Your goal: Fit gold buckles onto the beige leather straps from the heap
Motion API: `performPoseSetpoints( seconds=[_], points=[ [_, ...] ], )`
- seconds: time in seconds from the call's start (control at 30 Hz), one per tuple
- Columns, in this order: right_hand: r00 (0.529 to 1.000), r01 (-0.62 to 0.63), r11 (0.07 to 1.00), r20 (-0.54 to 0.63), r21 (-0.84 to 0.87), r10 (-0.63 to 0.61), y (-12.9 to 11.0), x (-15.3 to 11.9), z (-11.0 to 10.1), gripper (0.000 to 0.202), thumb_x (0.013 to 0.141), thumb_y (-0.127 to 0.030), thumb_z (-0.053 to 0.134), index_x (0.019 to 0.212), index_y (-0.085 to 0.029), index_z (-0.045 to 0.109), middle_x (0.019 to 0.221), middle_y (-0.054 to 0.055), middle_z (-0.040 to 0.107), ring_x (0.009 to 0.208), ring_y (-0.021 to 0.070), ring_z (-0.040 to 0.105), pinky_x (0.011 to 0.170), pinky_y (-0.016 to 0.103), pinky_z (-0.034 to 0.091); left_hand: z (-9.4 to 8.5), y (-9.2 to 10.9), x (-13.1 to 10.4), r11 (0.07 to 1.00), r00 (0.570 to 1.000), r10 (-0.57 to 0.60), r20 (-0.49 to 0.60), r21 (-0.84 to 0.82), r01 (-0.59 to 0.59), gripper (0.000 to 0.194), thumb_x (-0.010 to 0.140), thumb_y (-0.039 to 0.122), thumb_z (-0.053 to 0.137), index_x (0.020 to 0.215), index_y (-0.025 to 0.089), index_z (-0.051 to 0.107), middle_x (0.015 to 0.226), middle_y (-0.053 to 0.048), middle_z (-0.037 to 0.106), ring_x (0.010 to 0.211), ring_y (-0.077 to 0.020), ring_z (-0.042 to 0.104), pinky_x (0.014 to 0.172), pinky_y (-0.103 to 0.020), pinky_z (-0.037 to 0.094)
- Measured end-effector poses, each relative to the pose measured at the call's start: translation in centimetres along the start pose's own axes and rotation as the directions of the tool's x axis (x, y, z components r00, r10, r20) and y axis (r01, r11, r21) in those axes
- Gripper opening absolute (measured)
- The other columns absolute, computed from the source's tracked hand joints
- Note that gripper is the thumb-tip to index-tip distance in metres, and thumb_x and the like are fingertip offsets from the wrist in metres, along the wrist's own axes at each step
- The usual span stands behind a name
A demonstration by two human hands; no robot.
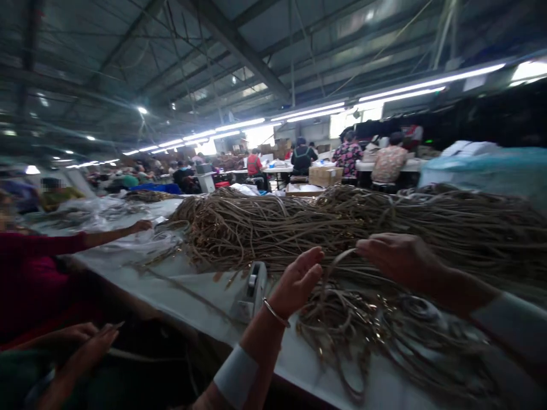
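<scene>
My right hand [397, 259] pinches one end of a grey-brown strap [335, 263] that curves down into a loose pile of straps [337, 310] with shiny gold-coloured metal fittings. Facing it from the left is my left hand [297, 282], fingers stretched and thumb apart, close to the strap's bend with nothing visibly gripped. A bangle circles that wrist. Just left of it, a grey tape dispenser [252, 293] stands on the white table [205, 302]. Behind both hands lies a large heap of similar straps [265, 222].
At the left, a co-worker's arm in a dark red sleeve [47, 244] reaches over the table. Another person's hands [85, 347] hold something thin below the table edge. Clear plastic [149, 242] lies at left; a cardboard box [325, 175] stands behind the heap.
</scene>
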State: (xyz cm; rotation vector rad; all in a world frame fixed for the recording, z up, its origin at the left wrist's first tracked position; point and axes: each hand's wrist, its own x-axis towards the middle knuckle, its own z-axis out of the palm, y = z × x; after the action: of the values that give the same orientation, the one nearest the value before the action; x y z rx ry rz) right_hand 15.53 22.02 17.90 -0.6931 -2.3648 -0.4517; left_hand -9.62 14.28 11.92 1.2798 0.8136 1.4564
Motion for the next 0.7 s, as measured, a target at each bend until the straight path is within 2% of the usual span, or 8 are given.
performPoseSetpoints(
  seconds=[0.07,0.17,0.23,0.3,0.37,0.47,0.57,0.7],
  points=[
    [0.986,0.159,0.987,0.044,0.018,-0.16,-1.8,0.6,-1.4,0.03,0.1,-0.033,0.045,0.091,-0.018,0.069,0.068,0.003,0.066,0.06,0.0142,0.059,0.057,0.026,0.04,2.0,0.4,-0.9,0.999,0.983,0.008,0.185,0.04,-0.015,0.056,0.081,0.044,0.074,0.129,0.019,0.061,0.121,-0.012,0.069,0.106,-0.0219,0.064,0.09,-0.031,0.049],
    [0.991,0.133,0.99,0.01,-0.039,-0.132,-2.3,0.9,-2.5,0.029,0.1,-0.033,0.045,0.095,-0.018,0.069,0.069,0.003,0.066,0.061,0.0148,0.058,0.059,0.026,0.037,2.2,-0.3,-2.8,0.984,0.951,-0.171,0.259,0.097,0.151,0.044,0.083,0.05,0.07,0.106,0.013,0.068,0.082,-0.009,0.075,0.071,-0.0152,0.065,0.07,-0.026,0.049],
    [0.999,0.036,0.997,0.002,-0.068,-0.036,-0.8,0.0,-3.2,0.029,0.1,-0.035,0.047,0.098,-0.016,0.069,0.077,0.005,0.07,0.068,0.0161,0.062,0.063,0.026,0.039,0.7,-1.6,-4.7,0.956,0.927,-0.287,0.243,0.13,0.262,0.043,0.082,0.054,0.069,0.09,0.011,0.068,0.068,-0.007,0.072,0.058,-0.0121,0.06,0.06,-0.023,0.044],
    [0.996,-0.086,0.992,-0.01,-0.089,0.086,1.6,-1.8,-3.9,0.03,0.1,-0.035,0.048,0.1,-0.015,0.07,0.089,0.009,0.073,0.078,0.0178,0.065,0.069,0.026,0.041,-1.4,-3.0,-7.1,0.934,0.913,-0.351,0.21,0.154,0.323,0.044,0.08,0.055,0.07,0.082,0.011,0.067,0.062,-0.006,0.069,0.054,-0.0116,0.059,0.055,-0.021,0.041],
    [0.981,-0.192,0.973,-0.025,-0.126,0.19,4.3,-3.8,-4.1,0.03,0.099,-0.036,0.05,0.101,-0.014,0.07,0.097,0.012,0.074,0.084,0.0195,0.067,0.072,0.026,0.042,-3.4,-4.3,-9.6,0.911,0.903,-0.401,0.156,0.17,0.376,0.045,0.08,0.056,0.069,0.078,0.011,0.066,0.056,-0.004,0.064,0.052,-0.0123,0.059,0.051,-0.021,0.038],
    [0.964,-0.263,0.949,-0.014,-0.176,0.264,7.2,-6.3,-3.4,0.029,0.096,-0.038,0.054,0.098,-0.015,0.071,0.099,0.012,0.075,0.086,0.0218,0.068,0.072,0.028,0.043,-5.6,-5.2,-13.0,0.876,0.886,-0.461,0.054,0.185,0.445,0.046,0.078,0.057,0.07,0.077,0.011,0.067,0.051,0.001,0.057,0.046,-0.0104,0.052,0.047,-0.02,0.034],
    [0.952,-0.304,0.938,-0.015,-0.17,0.305,8.6,-7.8,-2.2,0.027,0.095,-0.037,0.055,0.099,-0.015,0.071,0.101,0.012,0.075,0.089,0.0229,0.068,0.073,0.028,0.044,-6.4,-4.5,-15.2,0.859,0.88,-0.473,-0.048,0.196,0.473,0.047,0.073,0.055,0.075,0.087,0.011,0.07,0.053,0.005,0.05,0.045,-0.0065,0.04,0.045,-0.019,0.029],
    [0.938,-0.339,0.934,0.032,-0.114,0.344,9.1,-8.8,-0.7,0.027,0.092,-0.036,0.061,0.104,-0.014,0.07,0.107,0.015,0.073,0.094,0.0243,0.067,0.079,0.03,0.045,-5.8,-1.6,-16.5,0.832,0.894,-0.438,-0.098,0.334,0.444,0.046,0.08,0.052,0.07,0.098,0.009,0.072,0.057,0.006,0.043,0.05,-0.0055,0.031,0.046,-0.019,0.022]
  ],
)
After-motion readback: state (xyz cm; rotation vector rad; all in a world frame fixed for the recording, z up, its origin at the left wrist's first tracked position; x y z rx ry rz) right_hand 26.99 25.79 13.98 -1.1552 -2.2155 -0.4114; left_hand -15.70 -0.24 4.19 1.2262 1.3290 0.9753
